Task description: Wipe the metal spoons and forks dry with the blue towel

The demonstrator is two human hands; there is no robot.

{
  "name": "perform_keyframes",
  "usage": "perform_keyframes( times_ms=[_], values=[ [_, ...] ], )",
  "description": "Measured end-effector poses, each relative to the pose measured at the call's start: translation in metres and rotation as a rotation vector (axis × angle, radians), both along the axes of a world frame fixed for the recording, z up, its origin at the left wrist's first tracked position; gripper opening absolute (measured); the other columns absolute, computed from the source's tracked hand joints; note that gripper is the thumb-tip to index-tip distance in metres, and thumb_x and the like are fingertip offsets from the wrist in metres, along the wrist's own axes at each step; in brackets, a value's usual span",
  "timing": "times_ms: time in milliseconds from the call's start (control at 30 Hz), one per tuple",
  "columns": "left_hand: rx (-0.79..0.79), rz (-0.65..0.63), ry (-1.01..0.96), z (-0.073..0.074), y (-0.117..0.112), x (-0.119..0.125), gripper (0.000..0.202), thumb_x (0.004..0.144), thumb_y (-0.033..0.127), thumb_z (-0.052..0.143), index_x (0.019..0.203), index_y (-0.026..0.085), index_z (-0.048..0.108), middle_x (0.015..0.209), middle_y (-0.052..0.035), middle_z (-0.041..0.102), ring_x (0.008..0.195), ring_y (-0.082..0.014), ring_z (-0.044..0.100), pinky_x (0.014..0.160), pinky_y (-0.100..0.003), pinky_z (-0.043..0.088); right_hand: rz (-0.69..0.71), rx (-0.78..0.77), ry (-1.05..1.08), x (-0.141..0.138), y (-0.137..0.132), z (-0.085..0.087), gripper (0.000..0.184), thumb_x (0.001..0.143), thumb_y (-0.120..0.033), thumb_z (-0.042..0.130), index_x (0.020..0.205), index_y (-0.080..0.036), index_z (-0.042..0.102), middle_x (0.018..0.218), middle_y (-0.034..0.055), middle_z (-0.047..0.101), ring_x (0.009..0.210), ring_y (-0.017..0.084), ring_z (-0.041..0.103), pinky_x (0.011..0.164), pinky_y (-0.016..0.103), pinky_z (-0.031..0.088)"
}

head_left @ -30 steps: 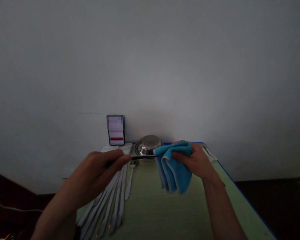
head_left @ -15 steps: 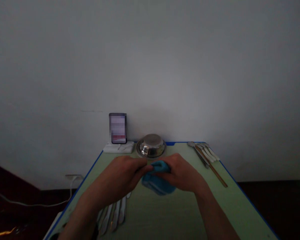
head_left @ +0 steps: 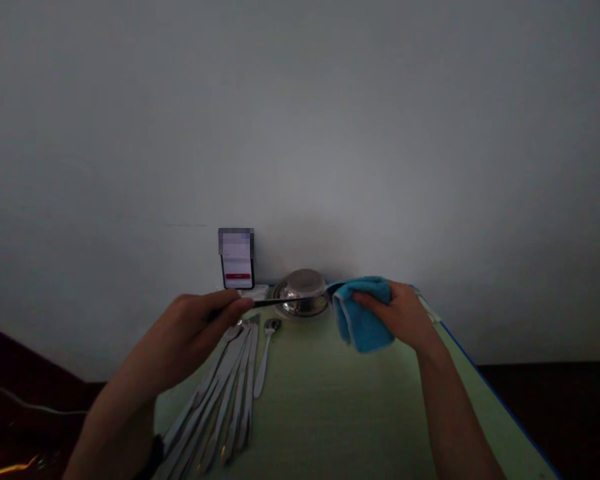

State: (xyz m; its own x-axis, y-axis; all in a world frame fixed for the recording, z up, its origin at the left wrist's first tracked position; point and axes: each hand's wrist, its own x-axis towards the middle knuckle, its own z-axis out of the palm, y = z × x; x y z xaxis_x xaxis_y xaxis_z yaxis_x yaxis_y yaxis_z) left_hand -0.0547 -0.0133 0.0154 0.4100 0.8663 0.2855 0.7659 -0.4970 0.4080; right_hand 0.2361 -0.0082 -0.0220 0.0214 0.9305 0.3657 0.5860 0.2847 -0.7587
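Observation:
My left hand [head_left: 200, 333] is closed on the end of a slim metal utensil [head_left: 275, 302], which stretches level to the right above the table. Its far end reaches the blue cloth [head_left: 365, 317], where its head is hidden, so I cannot tell its kind. In my right hand [head_left: 405, 313] the fingers pinch that cloth, which hangs in folds beside the utensil's end. Below my left hand lies a fan of knives and other metal cutlery [head_left: 230, 400], with a spoon [head_left: 265, 360] set slightly apart to its right.
An upturned steel bowl [head_left: 305, 283] sits at the table's back edge, against the wall. A phone [head_left: 237, 260] stands upright on a white base to its left. The green table [head_left: 330, 413] has blue edging; cutlery at its right back is mostly covered by my right hand.
My hands have drawn apart: the left went left, the right moved right and up with the cloth. The utensil now shows between them, and more cutlery on the left is uncovered.

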Motion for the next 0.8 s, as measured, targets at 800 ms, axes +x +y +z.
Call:
perform_keyframes(
  times_ms=[800],
  values=[
    [-0.085,-0.096,0.073,-0.004,0.003,0.006,0.037,0.089,0.042,0.033,0.068,0.018,0.051,0.056,0.0025,0.054,0.051,-0.0110,0.050,0.052,-0.022,0.035,-0.219,0.086,1.149,-0.047,0.014,-0.013,0.031,0.060,-0.039,0.072,0.080,-0.016,0.067,0.073,0.0011,0.071,0.061,0.015,0.063,0.060,0.030,0.052]
  ],
)
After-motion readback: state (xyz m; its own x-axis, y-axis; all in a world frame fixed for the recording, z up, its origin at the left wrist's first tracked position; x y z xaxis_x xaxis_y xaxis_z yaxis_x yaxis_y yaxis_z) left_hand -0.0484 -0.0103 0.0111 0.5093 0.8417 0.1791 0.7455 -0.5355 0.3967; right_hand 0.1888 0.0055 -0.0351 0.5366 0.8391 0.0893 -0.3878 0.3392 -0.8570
